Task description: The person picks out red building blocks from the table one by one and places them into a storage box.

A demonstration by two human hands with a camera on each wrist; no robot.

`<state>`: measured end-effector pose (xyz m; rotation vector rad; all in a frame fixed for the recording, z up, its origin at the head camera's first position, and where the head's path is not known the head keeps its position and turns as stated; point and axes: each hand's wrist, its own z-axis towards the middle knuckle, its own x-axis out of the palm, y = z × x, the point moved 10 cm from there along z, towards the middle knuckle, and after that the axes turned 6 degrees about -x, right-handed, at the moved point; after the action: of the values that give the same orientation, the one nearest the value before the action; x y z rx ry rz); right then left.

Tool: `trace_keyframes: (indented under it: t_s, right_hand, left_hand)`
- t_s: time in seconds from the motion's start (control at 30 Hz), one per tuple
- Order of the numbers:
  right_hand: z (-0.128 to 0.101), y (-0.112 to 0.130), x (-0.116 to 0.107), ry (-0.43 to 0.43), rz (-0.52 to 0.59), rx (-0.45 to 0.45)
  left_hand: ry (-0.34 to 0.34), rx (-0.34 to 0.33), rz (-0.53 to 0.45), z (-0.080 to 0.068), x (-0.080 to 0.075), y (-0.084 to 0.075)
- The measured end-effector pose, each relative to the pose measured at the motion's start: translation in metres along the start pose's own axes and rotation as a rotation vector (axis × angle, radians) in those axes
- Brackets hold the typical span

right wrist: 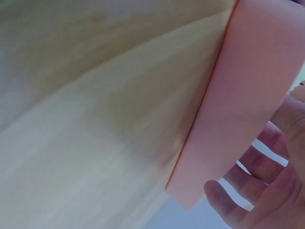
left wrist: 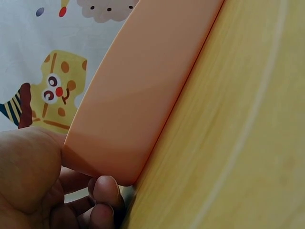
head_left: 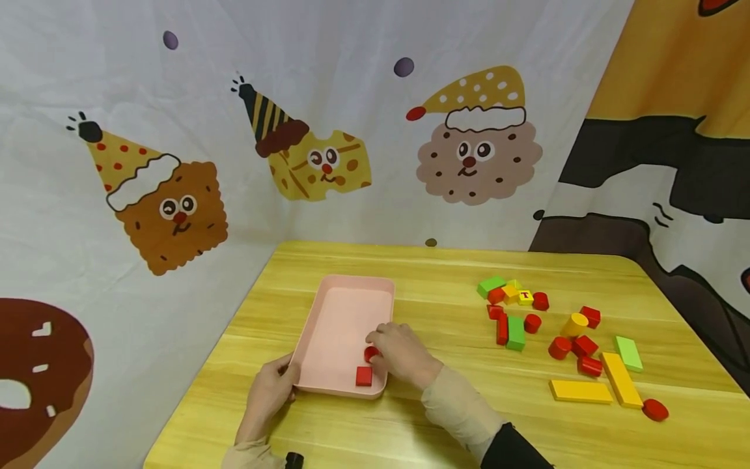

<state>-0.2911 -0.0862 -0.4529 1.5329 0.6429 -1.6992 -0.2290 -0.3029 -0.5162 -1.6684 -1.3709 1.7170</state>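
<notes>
On the table lies a shallow pink tray. My left hand grips its near left corner, thumb at the rim and fingers against the outer wall, as the left wrist view also shows. My right hand reaches over the tray's right rim, thumb and index finger around a small red cylinder inside. The cylinder is partly hidden by the thumb. Just nearer lies a red square block. In the right wrist view the fingers pass over the pink wall, and the cylinder is hidden.
To the right are scattered several red blocks, a yellow cylinder, green blocks, long yellow planks and a red disc. Behind the wooden table hangs a printed curtain.
</notes>
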Motion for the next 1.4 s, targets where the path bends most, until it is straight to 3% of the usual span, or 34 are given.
trace_keyframes:
  t_s: [0.27, 0.43, 0.7, 1.23, 1.4]
  right_hand:
    - [-0.010, -0.001, -0.023, -0.140, 0.027, -0.074]
    - [-0.019, -0.010, -0.041, -0.206, 0.049, -0.047]
    - [-0.029, -0.023, -0.057, -0.183, 0.086, 0.027]
    - [-0.070, -0.071, -0.070, -0.193, 0.113, 0.224]
    - [-0.082, -0.083, -0.073, -0.199, 0.128, 0.245]
  left_hand:
    - [-0.003, -0.001, 0.010, -0.001, -0.001, -0.002]
    - [0.009, -0.008, -0.002, 0.000, 0.001, -0.001]
    - [0.005, -0.034, -0.006, 0.000, -0.007, 0.003]
    - [0.044, -0.044, -0.049, 0.002, 0.001, 0.002]
    - [0.037, -0.036, -0.034, 0.002, 0.001, 0.002]
